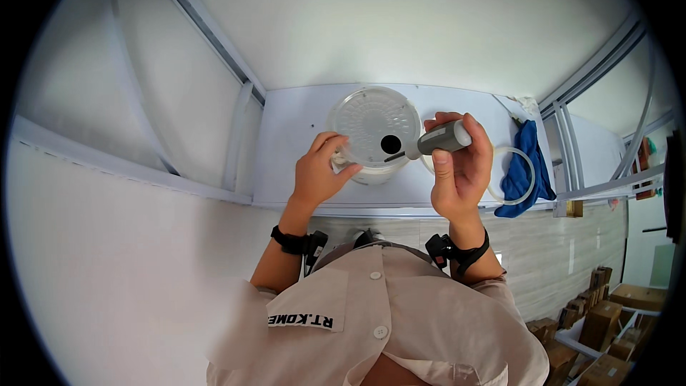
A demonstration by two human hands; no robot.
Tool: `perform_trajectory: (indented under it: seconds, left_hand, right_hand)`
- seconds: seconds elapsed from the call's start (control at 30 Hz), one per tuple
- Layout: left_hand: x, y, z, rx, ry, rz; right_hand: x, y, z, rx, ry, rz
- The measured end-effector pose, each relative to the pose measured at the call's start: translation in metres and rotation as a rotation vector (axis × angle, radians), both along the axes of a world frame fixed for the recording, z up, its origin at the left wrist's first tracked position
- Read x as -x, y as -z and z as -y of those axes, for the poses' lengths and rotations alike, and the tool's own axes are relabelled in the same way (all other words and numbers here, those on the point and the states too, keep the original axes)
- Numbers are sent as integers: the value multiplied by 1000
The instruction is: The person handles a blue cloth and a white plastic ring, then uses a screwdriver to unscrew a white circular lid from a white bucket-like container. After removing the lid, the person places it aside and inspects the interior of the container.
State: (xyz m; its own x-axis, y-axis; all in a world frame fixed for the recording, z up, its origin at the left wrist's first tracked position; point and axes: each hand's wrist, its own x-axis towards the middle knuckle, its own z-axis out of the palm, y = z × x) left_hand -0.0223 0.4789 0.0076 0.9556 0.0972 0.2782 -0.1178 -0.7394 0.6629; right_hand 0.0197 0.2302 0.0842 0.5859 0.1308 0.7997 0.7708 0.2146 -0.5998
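Observation:
A round, clear plastic tub with a ribbed, see-through top stands on the white table. Near its front right, a flat black disc or round hole shows; I cannot tell which. My left hand grips the tub's left front rim between thumb and fingers, next to something whitish that is partly hidden. In my right hand is a grey, screwdriver-like tool with a pale end and a thin dark tip. It lies tilted, its tip pointing left over the tub, close to the black disc.
On the right of the white table lie a blue cloth and a pale ring partly over it. White frame posts flank the table. Cardboard boxes stand on the floor at the lower right.

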Motion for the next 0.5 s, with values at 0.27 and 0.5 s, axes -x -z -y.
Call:
perform_trajectory:
  seconds: [0.27, 0.5]
  left_hand:
    - [1, 7, 25, 53, -56, 95]
    - [12, -4, 44, 70, -151, -52]
  right_hand:
    - [1, 1, 1, 3, -4, 8]
    - [0, 2, 1, 3, -1, 9]
